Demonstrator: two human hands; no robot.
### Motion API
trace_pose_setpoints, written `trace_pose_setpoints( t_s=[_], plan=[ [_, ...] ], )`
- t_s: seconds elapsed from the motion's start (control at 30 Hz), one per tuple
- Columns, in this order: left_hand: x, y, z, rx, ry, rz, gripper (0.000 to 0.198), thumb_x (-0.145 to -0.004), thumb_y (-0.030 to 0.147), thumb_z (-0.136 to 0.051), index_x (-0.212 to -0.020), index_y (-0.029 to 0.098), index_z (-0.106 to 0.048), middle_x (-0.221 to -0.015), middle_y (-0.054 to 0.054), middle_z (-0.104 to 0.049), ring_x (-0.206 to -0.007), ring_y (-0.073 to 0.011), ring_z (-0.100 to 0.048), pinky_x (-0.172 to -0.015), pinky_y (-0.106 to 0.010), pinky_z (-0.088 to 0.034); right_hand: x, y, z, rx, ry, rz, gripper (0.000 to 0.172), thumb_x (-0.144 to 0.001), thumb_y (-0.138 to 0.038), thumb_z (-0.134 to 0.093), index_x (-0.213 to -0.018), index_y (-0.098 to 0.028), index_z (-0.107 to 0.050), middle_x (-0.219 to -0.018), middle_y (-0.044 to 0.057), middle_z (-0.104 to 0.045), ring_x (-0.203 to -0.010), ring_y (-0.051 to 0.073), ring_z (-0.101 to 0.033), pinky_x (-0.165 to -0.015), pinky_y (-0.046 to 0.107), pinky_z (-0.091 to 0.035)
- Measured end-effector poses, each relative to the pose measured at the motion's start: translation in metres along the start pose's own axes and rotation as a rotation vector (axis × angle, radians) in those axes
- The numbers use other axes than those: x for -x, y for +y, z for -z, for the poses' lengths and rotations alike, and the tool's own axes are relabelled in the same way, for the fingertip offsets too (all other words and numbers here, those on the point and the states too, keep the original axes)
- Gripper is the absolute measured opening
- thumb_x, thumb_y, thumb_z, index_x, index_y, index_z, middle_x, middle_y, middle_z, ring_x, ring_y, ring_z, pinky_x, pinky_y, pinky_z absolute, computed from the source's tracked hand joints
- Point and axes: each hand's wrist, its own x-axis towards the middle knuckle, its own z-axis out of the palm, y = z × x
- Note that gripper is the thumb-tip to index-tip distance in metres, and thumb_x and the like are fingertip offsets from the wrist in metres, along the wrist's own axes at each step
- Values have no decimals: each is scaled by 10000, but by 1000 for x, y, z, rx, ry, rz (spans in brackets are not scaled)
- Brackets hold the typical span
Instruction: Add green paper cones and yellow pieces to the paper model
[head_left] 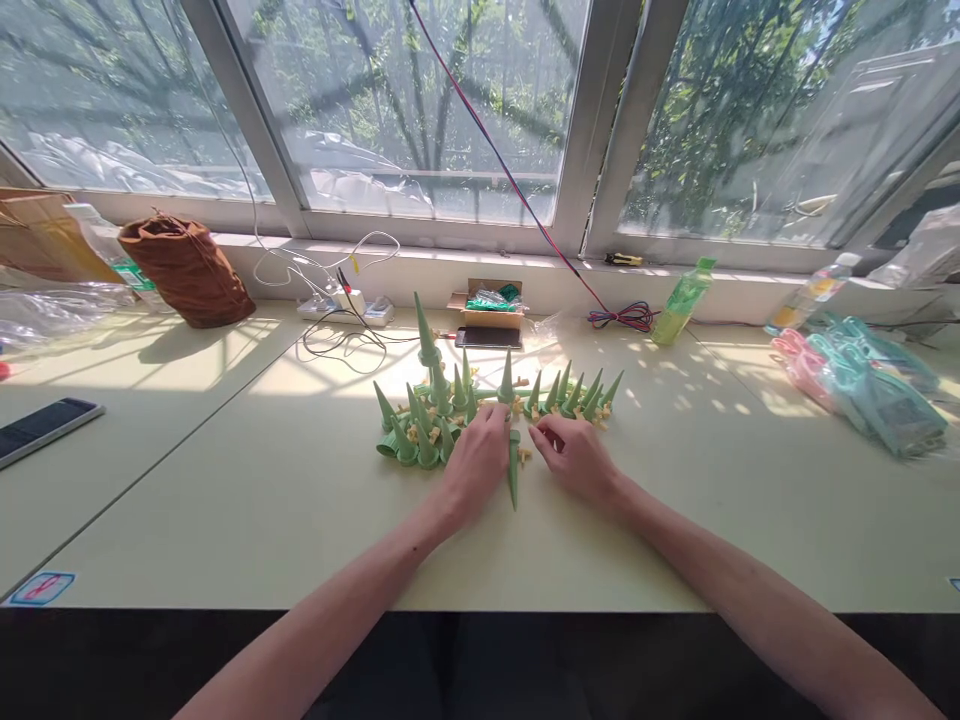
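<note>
Many green cones stand in a cluster on the pale table, a taller stack (pixel 424 335) rising at its back left. My left hand (pixel 484 445) is closed at the front of the cluster, its fingertips at a green cone piece. Beside it a green cone (pixel 514 480) lies with its tip toward the table's front edge. A small yellowish piece (pixel 525 455) lies between my hands. My right hand (pixel 574 450) has its fingers curled, thumb near the index finger, in front of the right-hand row of cones (pixel 574 392); what it holds, if anything, is too small to make out.
Behind the cones are a phone (pixel 487 337) and an open cardboard box (pixel 491 318). A green bottle (pixel 682 302) and pink and teal packets (pixel 862 380) are at the right. A brown bag (pixel 191 270) and another phone (pixel 45 428) are at the left.
</note>
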Motion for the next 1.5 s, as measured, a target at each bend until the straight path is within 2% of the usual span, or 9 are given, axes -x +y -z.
trace_pose_setpoints(
  t_s=[0.07,0.17,0.3,0.57,0.8,0.97,1.17,1.37,1.5],
  plan=[
    [0,1,2,-30,10,-5,273,-872,2,-349,-997,156,-536,-990,-100,-585,-800,-182,-599,-667,-272,-419,0,0,0,-5,-9,-4,299,-937,-297,-474,-661,-185,-497,-564,-34,-473,-510,97,-398,-538,222,-304],
    [2,-1,2,-66,-55,22,327,-811,-59,-331,-976,165,-504,-930,-77,-575,-731,-174,-574,-617,-266,-389,-1,0,-1,-9,-21,-7,298,-940,-296,-475,-665,-185,-497,-568,-34,-474,-514,96,-396,-544,220,-308],
    [3,-4,0,-103,-126,34,311,-801,-66,-328,-937,171,-477,-845,-60,-561,-676,-179,-548,-597,-274,-364,0,0,-2,-13,-49,10,300,-947,-295,-475,-672,-181,-514,-571,-33,-474,-517,97,-393,-551,222,-309],
    [3,-7,-4,-111,-116,26,338,-800,-66,-338,-1002,177,-458,-908,-79,-565,-725,-197,-585,-639,-279,-383,1,1,-4,7,-110,64,260,-943,-273,-491,-712,-177,-560,-590,-20,-516,-531,106,-437,-565,223,-323],
    [3,-6,-3,-176,-160,42,291,-784,-69,-342,-882,176,-465,-932,-102,-543,-711,-211,-597,-626,-288,-391,1,2,-4,5,-177,110,227,-955,-263,-478,-778,-176,-592,-653,4,-594,-582,119,-497,-604,231,-349],
    [4,-5,-3,-191,-184,43,302,-764,-78,-339,-872,167,-478,-918,-99,-530,-678,-204,-583,-605,-288,-387,2,4,-4,2,-195,98,192,-947,-254,-492,-799,-177,-587,-673,3,-609,-582,118,-501,-604,233,-352],
    [2,-2,-3,-142,-86,35,271,-774,-76,-360,-845,146,-500,-954,-96,-502,-655,-153,-553,-618,-280,-413,2,4,-4,-14,-196,123,166,-941,-229,-495,-835,-175,-611,-694,7,-627,-577,115,-505,-595,229,-362],
    [0,3,-3,81,101,-78,190,-937,105,-367,-926,162,-547,-978,-71,-517,-733,-134,-558,-677,-259,-451,2,4,-5,-30,-197,145,145,-925,-202,-507,-967,-177,-644,-725,14,-648,-593,122,-521,-609,235,-384],
    [-2,6,-1,270,101,-34,161,-958,212,-411,-899,168,-554,-927,-48,-559,-677,-114,-535,-621,-229,-429,1,1,-4,-100,-99,108,183,-937,-229,-495,-1014,-178,-653,-705,4,-635,-531,104,-480,-584,233,-394]
  ],
)
